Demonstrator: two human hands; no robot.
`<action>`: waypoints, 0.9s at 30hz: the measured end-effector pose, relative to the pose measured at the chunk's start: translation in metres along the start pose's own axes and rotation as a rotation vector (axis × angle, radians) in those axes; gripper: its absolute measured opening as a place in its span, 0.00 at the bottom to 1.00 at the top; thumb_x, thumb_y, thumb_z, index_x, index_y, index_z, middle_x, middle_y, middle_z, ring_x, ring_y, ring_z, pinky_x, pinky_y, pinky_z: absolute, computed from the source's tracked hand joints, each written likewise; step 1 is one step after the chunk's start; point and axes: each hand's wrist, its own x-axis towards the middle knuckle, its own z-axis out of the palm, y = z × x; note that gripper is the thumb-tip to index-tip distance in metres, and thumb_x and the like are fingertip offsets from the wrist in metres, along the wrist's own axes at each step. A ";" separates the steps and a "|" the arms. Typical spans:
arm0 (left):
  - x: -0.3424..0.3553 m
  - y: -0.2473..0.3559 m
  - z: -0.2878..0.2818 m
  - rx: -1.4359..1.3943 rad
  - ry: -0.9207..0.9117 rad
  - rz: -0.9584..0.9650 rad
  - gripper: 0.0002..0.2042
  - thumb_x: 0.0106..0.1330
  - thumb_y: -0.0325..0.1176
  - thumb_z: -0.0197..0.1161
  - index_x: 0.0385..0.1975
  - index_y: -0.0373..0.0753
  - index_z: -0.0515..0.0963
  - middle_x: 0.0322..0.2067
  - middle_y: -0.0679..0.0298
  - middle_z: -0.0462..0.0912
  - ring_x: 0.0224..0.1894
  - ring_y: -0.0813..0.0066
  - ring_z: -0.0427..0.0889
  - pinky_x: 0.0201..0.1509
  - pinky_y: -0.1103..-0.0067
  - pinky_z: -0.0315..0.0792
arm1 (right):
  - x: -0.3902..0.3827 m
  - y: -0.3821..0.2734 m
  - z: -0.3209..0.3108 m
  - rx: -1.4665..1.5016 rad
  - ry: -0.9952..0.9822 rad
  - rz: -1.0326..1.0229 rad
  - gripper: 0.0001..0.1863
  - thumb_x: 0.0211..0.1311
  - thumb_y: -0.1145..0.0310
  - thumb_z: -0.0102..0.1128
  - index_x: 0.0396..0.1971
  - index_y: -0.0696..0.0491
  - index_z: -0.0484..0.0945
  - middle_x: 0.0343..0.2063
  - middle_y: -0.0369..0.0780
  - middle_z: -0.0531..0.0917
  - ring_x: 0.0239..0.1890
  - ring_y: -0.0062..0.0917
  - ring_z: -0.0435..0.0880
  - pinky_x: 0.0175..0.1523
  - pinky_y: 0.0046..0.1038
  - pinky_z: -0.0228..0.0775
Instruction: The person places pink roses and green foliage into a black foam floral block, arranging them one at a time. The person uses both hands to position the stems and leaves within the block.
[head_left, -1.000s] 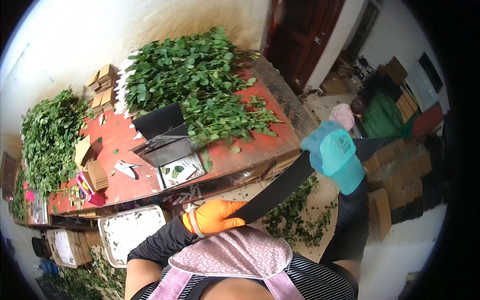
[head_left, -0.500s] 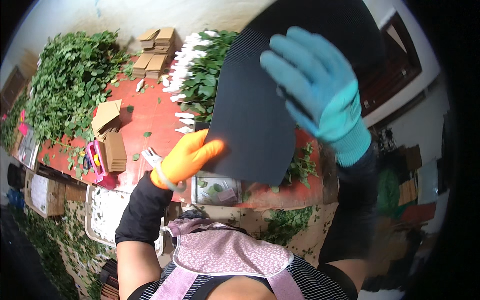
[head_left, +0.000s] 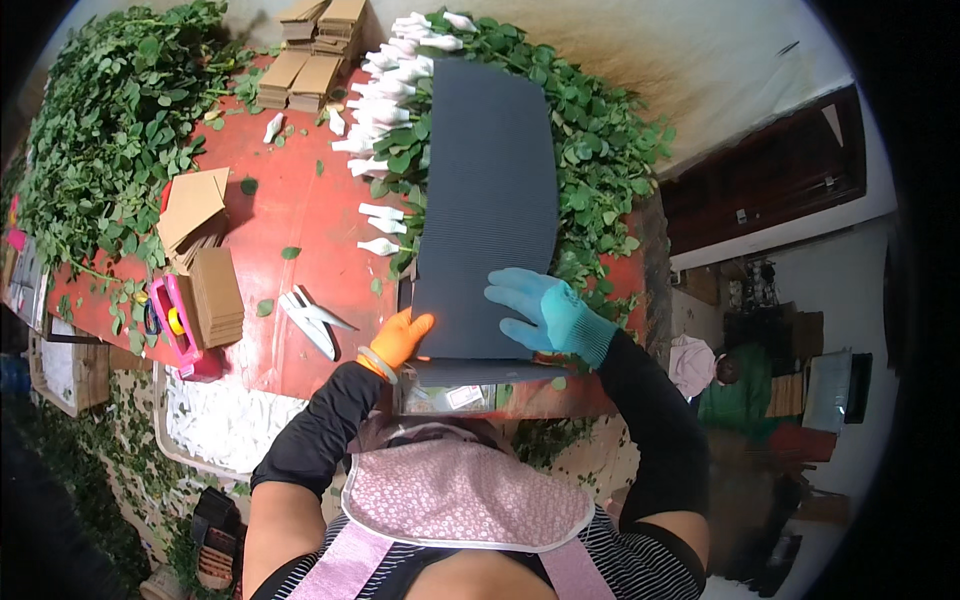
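Note:
A long black ribbed sheet (head_left: pixel 488 180) lies over leafy stems (head_left: pixel 590 160) with white-wrapped heads (head_left: pixel 380 120) along their left side. My left hand (head_left: pixel 405 340), in an orange glove, grips the sheet's near left edge. Spread on the sheet's near right part is my right hand (head_left: pixel 525 300), in a teal glove. Beneath the near edge are a dark flap (head_left: pixel 455 373) and a shallow metal tray (head_left: pixel 450 398), partly hidden. A pale plier-like tool (head_left: pixel 312 325) rests left of my left hand on the red table (head_left: pixel 300 180).
Cardboard stacks (head_left: pixel 215 295) and a pink tape dispenser (head_left: pixel 175 320) stand at left, with another leafy heap (head_left: pixel 105 130) behind. A white-filled bin (head_left: pixel 215 420) sits below the table edge. A bending person (head_left: pixel 700 365) is at right, near a wooden door (head_left: pixel 760 160).
The black sheet has come from being raised off at the right down onto the stems. My right hand has lowered onto it. The view has turned toward the table.

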 end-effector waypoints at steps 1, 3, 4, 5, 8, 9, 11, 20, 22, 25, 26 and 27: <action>0.007 -0.005 -0.008 0.048 -0.021 -0.038 0.19 0.71 0.47 0.58 0.51 0.39 0.72 0.37 0.68 0.81 0.32 0.81 0.80 0.30 0.81 0.79 | 0.004 0.003 0.003 0.010 -0.021 -0.003 0.24 0.60 0.62 0.62 0.56 0.54 0.75 0.58 0.49 0.75 0.58 0.45 0.75 0.61 0.40 0.69; 0.026 -0.027 -0.027 0.105 -0.046 0.018 0.19 0.70 0.49 0.58 0.48 0.38 0.76 0.22 0.71 0.73 0.25 0.84 0.72 0.27 0.81 0.75 | 0.007 0.010 0.011 0.040 -0.066 -0.010 0.26 0.60 0.62 0.62 0.57 0.54 0.74 0.59 0.49 0.74 0.58 0.45 0.75 0.60 0.40 0.70; 0.027 -0.030 -0.035 0.376 -0.009 -0.006 0.20 0.69 0.49 0.60 0.44 0.34 0.77 0.22 0.70 0.74 0.27 0.82 0.73 0.30 0.78 0.73 | 0.006 0.019 0.020 0.059 -0.090 -0.006 0.26 0.60 0.62 0.62 0.58 0.54 0.73 0.59 0.49 0.73 0.58 0.45 0.75 0.60 0.40 0.70; 0.027 -0.028 -0.033 0.422 0.027 -0.014 0.21 0.69 0.49 0.61 0.42 0.33 0.78 0.23 0.67 0.76 0.28 0.78 0.76 0.32 0.76 0.73 | 0.006 0.028 0.027 0.073 -0.103 0.000 0.27 0.59 0.62 0.62 0.59 0.54 0.72 0.60 0.49 0.73 0.59 0.45 0.74 0.61 0.40 0.70; 0.030 -0.028 -0.032 0.946 0.148 -0.054 0.28 0.66 0.55 0.61 0.38 0.28 0.79 0.33 0.46 0.84 0.41 0.51 0.83 0.46 0.66 0.73 | 0.007 0.047 0.049 0.066 -0.168 -0.009 0.28 0.61 0.59 0.60 0.60 0.53 0.71 0.61 0.49 0.71 0.57 0.45 0.75 0.60 0.42 0.69; 0.029 -0.025 -0.032 0.999 0.121 -0.090 0.29 0.65 0.57 0.60 0.38 0.27 0.79 0.34 0.43 0.83 0.43 0.49 0.82 0.47 0.65 0.73 | 0.007 0.050 0.056 0.050 -0.190 -0.009 0.28 0.61 0.58 0.59 0.60 0.53 0.71 0.61 0.49 0.71 0.57 0.45 0.75 0.59 0.42 0.69; 0.025 -0.018 -0.031 1.099 0.068 -0.170 0.33 0.65 0.60 0.57 0.38 0.27 0.80 0.37 0.38 0.82 0.47 0.43 0.80 0.51 0.64 0.72 | 0.007 0.054 0.073 -0.080 -0.156 -0.086 0.28 0.61 0.55 0.58 0.60 0.52 0.71 0.62 0.46 0.71 0.58 0.41 0.74 0.58 0.43 0.69; 0.018 -0.014 -0.027 1.196 0.127 -0.312 0.34 0.62 0.62 0.59 0.37 0.28 0.81 0.35 0.42 0.84 0.43 0.48 0.83 0.47 0.66 0.74 | 0.007 0.052 0.123 -0.111 -0.176 0.014 0.44 0.51 0.44 0.65 0.66 0.50 0.65 0.67 0.49 0.61 0.69 0.41 0.59 0.70 0.47 0.49; 0.017 -0.019 -0.033 1.170 0.133 -0.359 0.33 0.61 0.62 0.61 0.39 0.28 0.81 0.35 0.44 0.85 0.43 0.49 0.84 0.47 0.67 0.74 | 0.006 0.052 0.131 -0.098 -0.173 0.009 0.44 0.50 0.44 0.65 0.66 0.49 0.64 0.67 0.50 0.61 0.69 0.42 0.58 0.70 0.48 0.49; 0.017 -0.031 -0.042 1.141 0.118 -0.368 0.30 0.58 0.58 0.66 0.41 0.30 0.81 0.36 0.48 0.85 0.43 0.53 0.84 0.48 0.68 0.74 | 0.007 0.055 0.139 -0.122 -0.154 -0.001 0.44 0.50 0.44 0.66 0.66 0.49 0.65 0.67 0.51 0.61 0.70 0.43 0.57 0.70 0.48 0.48; 0.019 -0.017 -0.033 1.227 0.107 -0.383 0.29 0.58 0.57 0.67 0.42 0.31 0.82 0.36 0.48 0.85 0.43 0.54 0.84 0.48 0.68 0.74 | 0.007 0.056 0.143 -0.134 -0.162 0.011 0.43 0.50 0.44 0.66 0.65 0.49 0.65 0.67 0.51 0.61 0.70 0.43 0.57 0.70 0.48 0.48; 0.020 -0.007 -0.026 1.311 0.100 -0.396 0.29 0.57 0.56 0.67 0.42 0.32 0.82 0.36 0.49 0.86 0.43 0.54 0.84 0.49 0.68 0.74 | 0.008 0.054 0.145 -0.147 -0.169 0.018 0.43 0.51 0.44 0.66 0.65 0.49 0.66 0.67 0.52 0.61 0.70 0.43 0.57 0.70 0.48 0.48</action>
